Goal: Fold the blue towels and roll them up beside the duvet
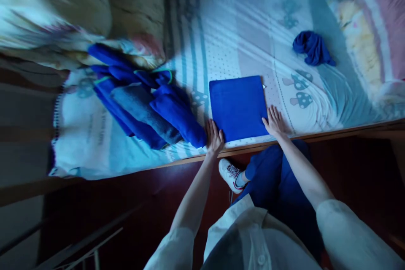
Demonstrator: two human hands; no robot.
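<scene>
A blue cloth lies flat in a neat square near the front edge of the bed, with a small white tag at its right side. At its lower left corner rests my left hand, fingers stretched out and the thumb at the cloth's edge. My right hand lies spread at the lower right edge, its thumb touching the cloth and its other fingers on the sheet. Just left of my left hand is a loose pile of blue garments with a greyish-blue piece among them.
The patterned bed sheet runs under everything. A crumpled blue cloth lies at the back right, near a pink pillow. Bulky bedding is heaped at the back left. A wooden bed edge borders the front.
</scene>
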